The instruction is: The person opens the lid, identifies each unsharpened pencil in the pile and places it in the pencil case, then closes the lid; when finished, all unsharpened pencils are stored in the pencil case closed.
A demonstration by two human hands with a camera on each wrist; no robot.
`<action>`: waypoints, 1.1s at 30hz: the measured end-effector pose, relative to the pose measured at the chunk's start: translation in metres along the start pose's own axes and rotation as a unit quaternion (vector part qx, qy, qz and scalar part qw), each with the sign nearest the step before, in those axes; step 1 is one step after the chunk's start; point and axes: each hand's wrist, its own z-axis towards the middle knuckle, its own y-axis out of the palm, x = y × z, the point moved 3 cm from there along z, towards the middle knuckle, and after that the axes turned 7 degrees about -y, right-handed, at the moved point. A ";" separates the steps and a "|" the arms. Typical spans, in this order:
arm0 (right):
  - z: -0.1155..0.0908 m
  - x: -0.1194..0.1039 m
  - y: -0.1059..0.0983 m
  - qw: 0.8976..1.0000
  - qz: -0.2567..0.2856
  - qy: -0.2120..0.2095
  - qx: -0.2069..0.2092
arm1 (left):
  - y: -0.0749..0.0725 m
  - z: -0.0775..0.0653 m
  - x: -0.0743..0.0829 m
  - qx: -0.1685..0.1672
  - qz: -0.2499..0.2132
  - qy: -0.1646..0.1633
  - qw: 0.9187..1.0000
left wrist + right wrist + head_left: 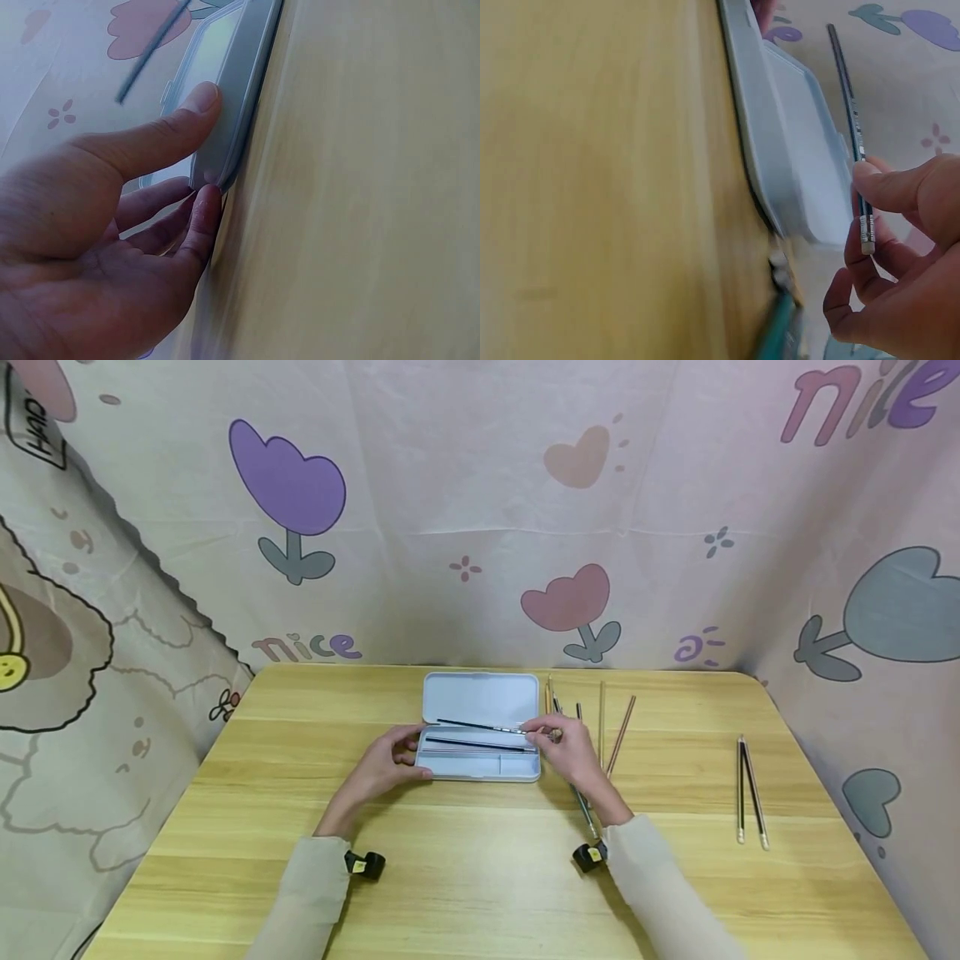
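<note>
Black pencil (pixel 847 97) — right hand (pixel 568 750) pinches it near one end.

The head view looks forward and down from above the table (pixel 465 877). Both wrist views look from low and close, tilted sideways, sharing the pale case (pixel 457 767).

Both sleeves (pixel 306 881) are pale beige; the black wrist cameras (pixel 368 865) bear yellow patches (pixel 359 867).
</note>
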 end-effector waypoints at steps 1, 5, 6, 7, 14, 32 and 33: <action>0.002 0.001 0.004 1.000 -0.003 0.001 -0.004 | 0.000 -0.002 0.004 -0.002 -0.002 -0.001 1.000; 0.007 0.001 0.020 1.000 -0.017 0.006 -0.016 | -0.001 -0.010 0.020 -0.004 -0.005 0.003 1.000; 0.008 0.000 0.023 1.000 -0.020 0.007 -0.019 | -0.001 -0.011 0.022 -0.003 -0.005 0.005 1.000; 0.009 -0.001 0.025 1.000 -0.021 0.008 -0.020 | -0.001 -0.012 0.024 -0.002 -0.004 0.005 1.000; 0.011 -0.004 0.036 0.998 -0.060 0.014 -0.031 | -0.001 -0.014 0.024 -0.002 -0.004 -0.005 1.000; 0.007 -0.010 0.029 0.997 -0.061 0.031 -0.032 | -0.001 0.005 -0.014 0.014 0.009 0.004 1.000; 0.007 -0.011 0.026 0.998 -0.059 0.026 -0.027 | -0.001 0.005 -0.014 0.014 0.008 0.003 1.000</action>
